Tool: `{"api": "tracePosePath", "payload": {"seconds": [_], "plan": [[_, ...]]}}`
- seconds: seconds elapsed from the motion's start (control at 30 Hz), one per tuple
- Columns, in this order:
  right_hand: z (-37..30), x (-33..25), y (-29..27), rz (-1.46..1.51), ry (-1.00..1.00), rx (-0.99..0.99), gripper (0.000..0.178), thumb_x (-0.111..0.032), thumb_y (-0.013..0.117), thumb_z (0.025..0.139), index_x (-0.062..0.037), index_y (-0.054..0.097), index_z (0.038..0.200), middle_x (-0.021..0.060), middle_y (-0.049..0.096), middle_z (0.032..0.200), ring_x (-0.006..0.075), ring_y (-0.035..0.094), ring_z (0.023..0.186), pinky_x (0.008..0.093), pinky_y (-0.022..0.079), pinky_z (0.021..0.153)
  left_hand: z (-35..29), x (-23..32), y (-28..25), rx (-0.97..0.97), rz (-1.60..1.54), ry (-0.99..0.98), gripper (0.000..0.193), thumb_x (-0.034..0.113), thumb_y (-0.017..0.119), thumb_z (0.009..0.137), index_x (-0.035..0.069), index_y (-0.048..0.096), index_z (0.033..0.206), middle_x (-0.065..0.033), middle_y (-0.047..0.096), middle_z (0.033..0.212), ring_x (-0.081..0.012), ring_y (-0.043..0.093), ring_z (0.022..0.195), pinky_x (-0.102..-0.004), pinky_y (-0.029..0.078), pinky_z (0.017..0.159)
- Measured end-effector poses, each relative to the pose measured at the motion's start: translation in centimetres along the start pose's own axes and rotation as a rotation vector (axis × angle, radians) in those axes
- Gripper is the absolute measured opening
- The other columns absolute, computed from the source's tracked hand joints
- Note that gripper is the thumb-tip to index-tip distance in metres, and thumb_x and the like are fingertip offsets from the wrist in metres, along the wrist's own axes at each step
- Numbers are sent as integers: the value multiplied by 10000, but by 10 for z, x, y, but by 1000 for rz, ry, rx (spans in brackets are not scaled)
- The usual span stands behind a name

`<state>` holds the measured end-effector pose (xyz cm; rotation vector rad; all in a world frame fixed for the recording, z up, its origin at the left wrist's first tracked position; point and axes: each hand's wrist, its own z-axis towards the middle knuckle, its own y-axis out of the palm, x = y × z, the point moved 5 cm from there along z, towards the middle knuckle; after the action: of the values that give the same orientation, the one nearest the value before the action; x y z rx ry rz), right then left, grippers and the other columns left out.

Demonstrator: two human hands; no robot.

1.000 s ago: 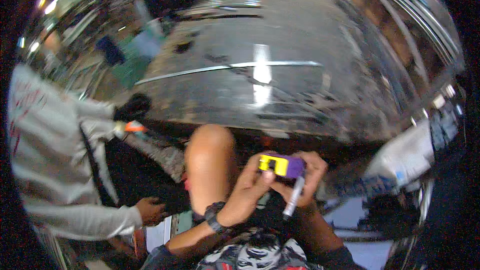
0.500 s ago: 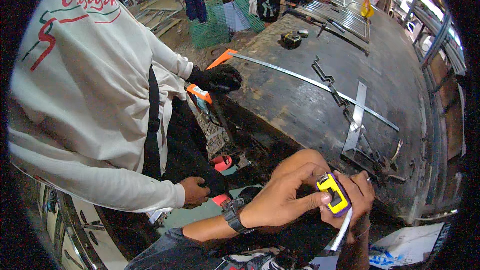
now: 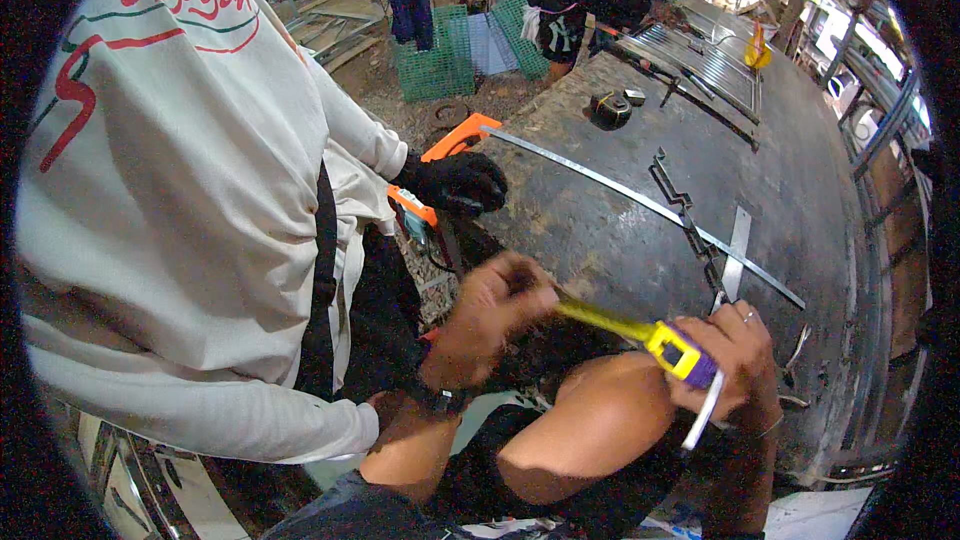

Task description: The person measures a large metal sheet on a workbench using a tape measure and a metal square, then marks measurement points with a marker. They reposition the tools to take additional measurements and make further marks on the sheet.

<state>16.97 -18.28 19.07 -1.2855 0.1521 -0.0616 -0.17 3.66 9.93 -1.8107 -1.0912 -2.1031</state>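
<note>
Here, the right hand (image 3: 732,358) grips a tape measure (image 3: 690,361) and white marker (image 3: 704,410); toward ten o'clock, the left hand (image 3: 488,315) pinches the pulled-out yellow blade (image 3: 605,317).

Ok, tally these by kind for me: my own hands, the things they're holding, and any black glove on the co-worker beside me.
Your hands, left hand and right hand: 2
Yellow-and-purple tape measure, blade included: 1
White pen-like stick: 1
Black glove in view: 1
Total: 5
</note>
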Motion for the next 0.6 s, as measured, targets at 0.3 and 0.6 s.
{"api": "tracePosePath", "payload": {"seconds": [0.3,0.6], "plan": [[-39,70,51,207,251,-125,541,-271,849,606,-86,746,1104,152,626,891,359,628,805,449,547,760,68,-56,-137,964,-148,333,112,109,718,931,67,680,1028,11,660,1003,-119,604,866,-272,489,774],[-24,59,85,383,256,-158,588,-306,847,698,-60,683,1206,207,654,1041,422,643,1016,479,532,900,109,-89,-201,1197,-227,478,276,108,662,941,-47,654,1169,-123,676,1188,-245,612,1111,-386,460,1000]]}}
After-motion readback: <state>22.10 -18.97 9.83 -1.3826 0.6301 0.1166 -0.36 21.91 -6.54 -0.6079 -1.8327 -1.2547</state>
